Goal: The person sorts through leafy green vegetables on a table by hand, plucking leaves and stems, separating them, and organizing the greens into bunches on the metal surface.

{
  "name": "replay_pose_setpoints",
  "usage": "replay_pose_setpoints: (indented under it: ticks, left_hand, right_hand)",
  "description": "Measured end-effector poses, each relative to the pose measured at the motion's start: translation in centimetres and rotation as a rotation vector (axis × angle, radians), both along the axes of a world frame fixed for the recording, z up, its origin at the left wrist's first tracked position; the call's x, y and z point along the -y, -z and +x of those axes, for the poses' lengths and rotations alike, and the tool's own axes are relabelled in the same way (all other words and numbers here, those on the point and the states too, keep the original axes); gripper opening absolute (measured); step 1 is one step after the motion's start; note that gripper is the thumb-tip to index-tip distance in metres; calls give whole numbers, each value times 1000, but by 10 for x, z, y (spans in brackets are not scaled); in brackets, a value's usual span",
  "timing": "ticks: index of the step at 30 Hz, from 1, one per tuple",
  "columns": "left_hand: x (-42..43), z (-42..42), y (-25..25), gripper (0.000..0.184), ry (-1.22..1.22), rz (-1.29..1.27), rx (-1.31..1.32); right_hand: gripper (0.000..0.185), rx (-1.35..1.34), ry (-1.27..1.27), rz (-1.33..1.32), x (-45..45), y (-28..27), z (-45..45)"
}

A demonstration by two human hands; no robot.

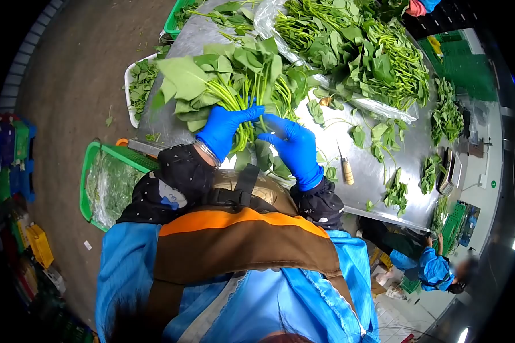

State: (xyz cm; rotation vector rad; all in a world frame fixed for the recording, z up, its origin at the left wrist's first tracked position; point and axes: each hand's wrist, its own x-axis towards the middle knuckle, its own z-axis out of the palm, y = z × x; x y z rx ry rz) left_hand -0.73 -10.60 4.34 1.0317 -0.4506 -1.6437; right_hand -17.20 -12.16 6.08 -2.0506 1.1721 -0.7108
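Note:
My left hand (222, 130), in a blue glove, is wrapped round the stems of a bunch of leafy greens (234, 86) over the near edge of the metal table. My right hand (294, 147), also blue-gloved, is at the right side of the same bunch, thumb and forefinger apart around the stem ends; whether a stem lies between them is hard to make out. A knife with a wooden handle (347, 171) lies on the table (326, 134) to the right of my right hand, among loose sprigs (396, 191).
A large heap of greens (377, 63) lies on clear plastic at the back. At the left stand a white tray (129, 94) and a green crate (86, 188) holding plastic-wrapped greens. A scale (449, 171) is at the right edge; another person (435, 268) is at the lower right.

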Motion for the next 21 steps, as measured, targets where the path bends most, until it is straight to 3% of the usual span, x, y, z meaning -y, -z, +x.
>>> replay_pose_setpoints:
  ticks: [2, 6, 8, 10, 11, 12, 14, 16, 18, 20, 21]
  left_hand:
    - [2, 0, 3, 21, -13, 35, -3]
    - [4, 10, 1, 19, -78, 144, -91]
    - [6, 19, 4, 18, -108, 118, -53]
    - [7, 23, 0, 22, -97, 111, -90]
    - [8, 23, 0, 23, -114, 97, -105]
    - [8, 23, 1, 24, -131, 86, -121]
    - [8, 22, 4, 25, -107, 109, -152]
    - [7, 18, -1, 24, -104, 120, -174]
    - [5, 13, -2, 25, -72, 108, -133]
    - [3, 10, -2, 25, -31, 76, -138]
    - [3, 10, 2, 25, -37, 80, -113]
  right_hand:
    - [29, 10, -48, -50, 0, 3, -3]
    - [23, 334, 44, 354, -2, 5, -17]
    - [20, -161, 41, 338, 5, 15, -50]
    - [17, -596, -116, 36, 5, 12, -75]
    - [16, -615, -55, 33, 6, 4, -77]
    - [16, -373, 114, 85, 4, 2, -74]
    - [20, 104, 175, 109, 3, 0, -57]
    - [27, 187, 186, 242, 5, -20, -33]
    - [28, 112, 121, -65, 11, -13, -13]
    - [27, 125, -34, 169, 17, 2, -3]
    - [25, 193, 14, 366, 16, 4, 0]
